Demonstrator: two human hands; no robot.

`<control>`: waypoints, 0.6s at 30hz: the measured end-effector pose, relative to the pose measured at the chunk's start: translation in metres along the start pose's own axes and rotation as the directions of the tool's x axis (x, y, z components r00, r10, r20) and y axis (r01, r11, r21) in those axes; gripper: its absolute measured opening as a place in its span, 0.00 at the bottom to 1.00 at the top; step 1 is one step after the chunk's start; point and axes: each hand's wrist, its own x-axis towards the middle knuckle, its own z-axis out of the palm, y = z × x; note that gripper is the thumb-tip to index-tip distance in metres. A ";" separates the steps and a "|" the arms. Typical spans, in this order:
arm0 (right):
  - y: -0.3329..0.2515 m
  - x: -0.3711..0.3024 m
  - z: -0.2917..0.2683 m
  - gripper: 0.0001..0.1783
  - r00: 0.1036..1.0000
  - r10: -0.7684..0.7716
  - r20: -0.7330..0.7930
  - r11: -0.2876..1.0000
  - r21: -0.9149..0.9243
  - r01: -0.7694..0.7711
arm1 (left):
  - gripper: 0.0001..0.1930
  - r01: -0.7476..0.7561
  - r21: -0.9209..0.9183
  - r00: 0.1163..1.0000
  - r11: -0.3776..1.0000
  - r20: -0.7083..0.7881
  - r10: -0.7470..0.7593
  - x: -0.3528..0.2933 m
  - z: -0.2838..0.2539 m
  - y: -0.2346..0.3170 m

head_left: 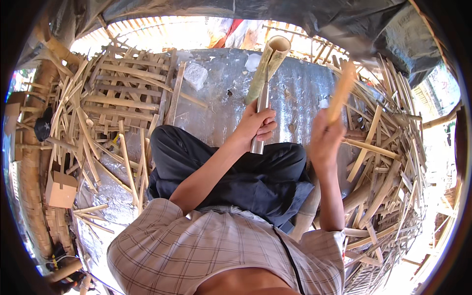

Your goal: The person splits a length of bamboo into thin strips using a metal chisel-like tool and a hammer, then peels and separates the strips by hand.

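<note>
Bamboo strips (378, 162) around both hands.

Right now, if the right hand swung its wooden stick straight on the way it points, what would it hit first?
Probably the bamboo tube that the left hand steadies with a metal blade. The right hand raises the stick beside it, but depth is unclear.

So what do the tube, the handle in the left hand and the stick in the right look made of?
Tube: bamboo, green-tan skin, hollow pale end. Handle in the left hand: looks like bare metal, silvery with a sheen. Stick in the right hand: probably wood or bamboo, matte tan, blurred.
</note>
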 end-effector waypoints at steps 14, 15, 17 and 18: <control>0.034 0.000 0.025 0.11 0.935 -0.306 0.180 0.912 -0.225 0.342 | 0.09 0.004 0.064 1.000 0.998 -0.030 -0.002 0.012 -0.002 0.009; 0.032 -0.002 0.024 0.11 0.950 -0.244 0.193 0.933 -0.220 0.285 | 0.09 0.005 0.067 0.999 0.998 -0.037 -0.002 0.014 -0.006 0.007; 0.024 -0.010 0.020 0.12 0.968 -0.120 0.221 0.963 -0.212 0.168 | 0.09 0.019 0.070 0.999 0.997 -0.039 -0.017 0.012 -0.013 0.003; 0.008 -0.004 0.003 0.11 0.966 -0.054 0.252 0.976 -0.190 0.105 | 0.08 0.001 0.074 1.000 0.997 -0.013 0.000 0.015 -0.013 0.006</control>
